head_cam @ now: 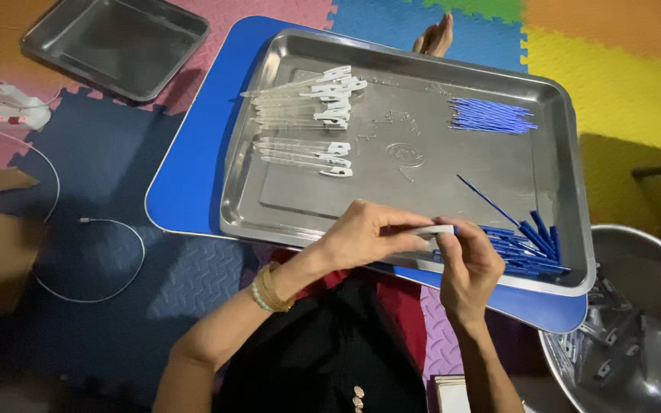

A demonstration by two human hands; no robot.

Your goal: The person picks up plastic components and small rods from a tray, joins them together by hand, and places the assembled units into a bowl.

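**Pen assembly at the steel tray, partway through**

We hold one clear pen barrel (431, 229) between both hands at the near edge of the large steel tray (568, 191). Our left hand (361, 233) pinches its left end with the fingertips closed on it; our right hand (468, 264) wraps the other end, thumb and fingers closed around it. Two groups of finished clear pens with white caps (311, 103) lie at the tray's far left, which we judge to be the done work. A heap of blue refills (525, 248) sits just beside our right hand, another bundle of blue refills (491, 115) lies at the far right, and a metal bowl (629, 336) of clear parts waits at our right, so much seems left.
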